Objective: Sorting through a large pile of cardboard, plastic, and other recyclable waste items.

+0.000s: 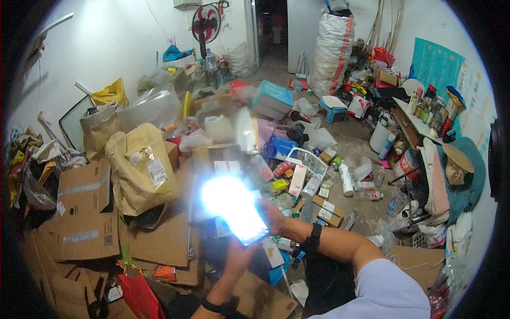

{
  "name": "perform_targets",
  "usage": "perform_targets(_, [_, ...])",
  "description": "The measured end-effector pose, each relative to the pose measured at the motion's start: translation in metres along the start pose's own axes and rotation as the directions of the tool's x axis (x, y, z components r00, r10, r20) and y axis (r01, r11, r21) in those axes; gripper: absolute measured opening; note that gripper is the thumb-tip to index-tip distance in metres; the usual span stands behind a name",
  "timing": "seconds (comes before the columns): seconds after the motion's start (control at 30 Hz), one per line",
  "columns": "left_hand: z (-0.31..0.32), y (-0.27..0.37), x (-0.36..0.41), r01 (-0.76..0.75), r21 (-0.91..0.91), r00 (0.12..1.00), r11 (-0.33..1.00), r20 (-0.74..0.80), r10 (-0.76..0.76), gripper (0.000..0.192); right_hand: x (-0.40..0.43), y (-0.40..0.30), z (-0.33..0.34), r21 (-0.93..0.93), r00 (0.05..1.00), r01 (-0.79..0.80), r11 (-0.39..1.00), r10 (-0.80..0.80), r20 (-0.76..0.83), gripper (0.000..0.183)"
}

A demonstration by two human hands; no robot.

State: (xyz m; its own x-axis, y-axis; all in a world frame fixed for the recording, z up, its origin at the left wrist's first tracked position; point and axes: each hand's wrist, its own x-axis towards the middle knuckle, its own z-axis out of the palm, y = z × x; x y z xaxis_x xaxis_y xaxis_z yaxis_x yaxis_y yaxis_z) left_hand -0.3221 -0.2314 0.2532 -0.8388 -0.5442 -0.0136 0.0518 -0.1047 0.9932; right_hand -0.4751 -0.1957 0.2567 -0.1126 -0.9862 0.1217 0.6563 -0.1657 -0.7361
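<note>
A phone (248,225) with a blue-tinged lower edge glows so brightly that its face is washed out. My right hand (271,216) grips its right side. At its lower edge is my left hand (242,252), blurred, with the fingers partly lost in the glare. Both wrists wear black bands. Beneath and beyond the phone, the floor is littered with small boxes and packaging, including a pink-and-white carton (298,180) and a yellow box (277,185). A white bottle (345,178) lies farther right.
Flattened cardboard (159,243) and a tan paper sack (139,167) lie on the left. A red bag (140,297) is at the lower left. Farther back are a turquoise-and-white box (272,99), a blue stool (334,108), a tall woven sack (331,56) and a fan (206,23).
</note>
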Motion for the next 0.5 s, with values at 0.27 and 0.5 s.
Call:
perform_targets(0.27, [-0.009, -0.020, 0.006, -0.069, 0.118, 0.998, 0.991, -0.005, 0.070, 0.044, 0.007, 0.004, -0.012, 0.286, 0.993, -0.106, 0.952, 0.087, 0.079, 0.028])
perform_targets(0.5, [-0.010, -0.022, 0.005, -0.042, 0.114, 0.999, 0.993, 0.008, 0.041, 0.047, 0.001, 0.008, -0.010, -0.531, 0.989, 0.115, 0.839, -0.148, -0.019, 0.027])
